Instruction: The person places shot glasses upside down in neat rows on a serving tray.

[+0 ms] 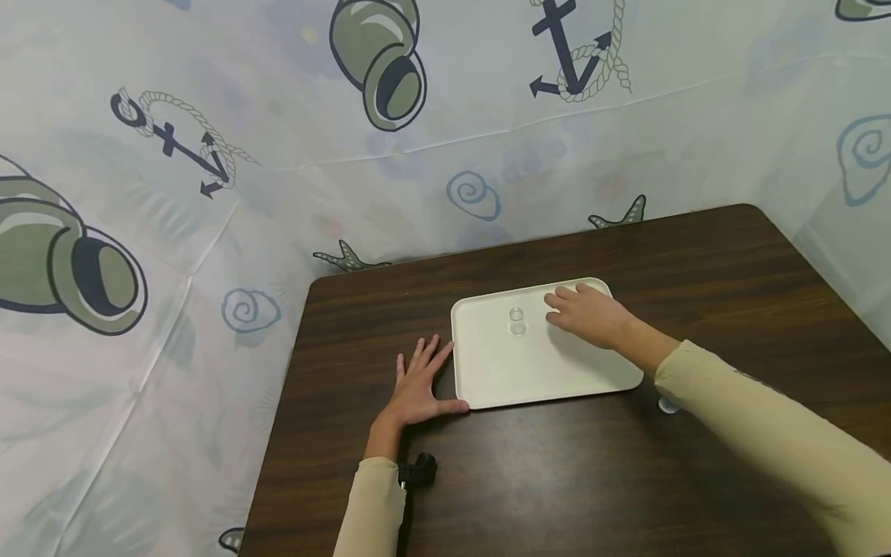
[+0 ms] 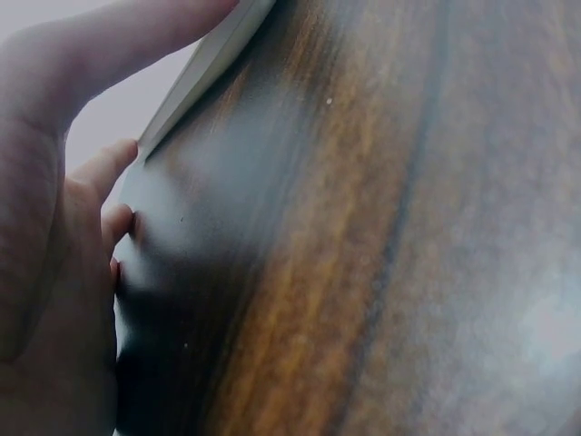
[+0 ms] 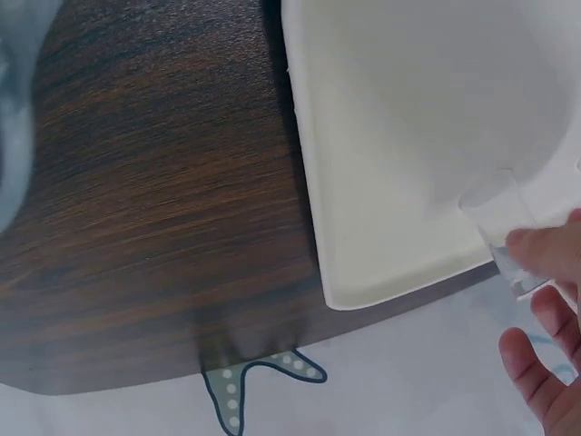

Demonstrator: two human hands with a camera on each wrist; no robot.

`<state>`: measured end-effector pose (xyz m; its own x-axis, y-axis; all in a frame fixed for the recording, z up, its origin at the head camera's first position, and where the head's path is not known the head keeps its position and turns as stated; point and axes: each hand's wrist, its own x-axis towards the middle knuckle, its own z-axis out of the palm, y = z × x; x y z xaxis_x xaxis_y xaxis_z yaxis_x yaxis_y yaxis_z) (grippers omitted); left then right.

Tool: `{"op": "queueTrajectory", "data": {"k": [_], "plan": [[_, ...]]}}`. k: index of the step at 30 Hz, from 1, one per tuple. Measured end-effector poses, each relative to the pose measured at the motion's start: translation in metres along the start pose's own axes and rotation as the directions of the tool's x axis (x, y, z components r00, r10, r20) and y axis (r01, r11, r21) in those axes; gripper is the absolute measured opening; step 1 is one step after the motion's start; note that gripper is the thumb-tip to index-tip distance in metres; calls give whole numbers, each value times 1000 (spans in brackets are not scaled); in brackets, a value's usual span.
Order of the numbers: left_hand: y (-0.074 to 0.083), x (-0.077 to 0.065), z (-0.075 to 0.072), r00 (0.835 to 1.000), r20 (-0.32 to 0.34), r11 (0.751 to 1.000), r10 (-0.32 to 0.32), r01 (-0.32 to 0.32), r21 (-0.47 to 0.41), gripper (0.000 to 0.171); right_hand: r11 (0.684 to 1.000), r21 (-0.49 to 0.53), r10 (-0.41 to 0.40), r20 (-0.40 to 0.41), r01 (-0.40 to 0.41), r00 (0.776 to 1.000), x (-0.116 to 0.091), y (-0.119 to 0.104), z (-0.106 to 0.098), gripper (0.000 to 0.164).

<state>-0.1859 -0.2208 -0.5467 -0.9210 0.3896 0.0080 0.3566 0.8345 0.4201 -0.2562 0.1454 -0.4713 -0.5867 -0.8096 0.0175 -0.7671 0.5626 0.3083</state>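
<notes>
My left hand [image 1: 412, 394] lies with spread fingers at the left side of a white tray [image 1: 480, 371]. Its thumb touches the near left corner, and a fingertip reaches the left rim. Over the tray's far right part, my right hand [image 1: 590, 313] pinches a small clear glass [image 3: 495, 204] between thumb and fingers. That glass has its wide end toward the tray; in the head view the hand hides it. Left of this hand, another small clear glass [image 1: 517, 321] stands on the tray, wide end down.
Partly under the right sleeve, a clear glass object [image 1: 668, 405] sits on the dark wooden table [image 1: 543, 480], right of the tray. Patterned cloth [image 1: 390, 186] hangs behind and left of the table. A black wrist device [image 1: 420, 470] is strapped to the left wrist.
</notes>
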Motion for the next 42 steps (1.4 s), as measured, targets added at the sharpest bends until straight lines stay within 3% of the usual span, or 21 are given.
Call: {"op": "queueTrajectory", "data": {"k": [4,12,23,27,35,42], "plan": [[1,-1,-1,1000,-2,1000,-4,4,-4,111,999,39,14,-29,-12,999,-1,3,-5,41],[2,-1,-3,1000,1,1000,-3,3,-13,111,977,208,68,-118,-42,991,-8,4,-26,43],[-1,-4,3,1000,-4,1000,-5,5,-13,110,913,381,184,-70,-144,980,-33,6,-58,54],[-2,-3,1,1000,-11,1000,4,-4,-11,111,840,491,263,2,-230,965,-53,10,-65,54],[-2,-2,-1,1000,-12,1000,10,-10,-3,111,627,684,334,196,-373,922,-102,14,-78,57],[-2,-2,1,1000,-25,1000,17,-17,0,111,510,717,419,276,-475,865,-154,8,-71,70]]}}
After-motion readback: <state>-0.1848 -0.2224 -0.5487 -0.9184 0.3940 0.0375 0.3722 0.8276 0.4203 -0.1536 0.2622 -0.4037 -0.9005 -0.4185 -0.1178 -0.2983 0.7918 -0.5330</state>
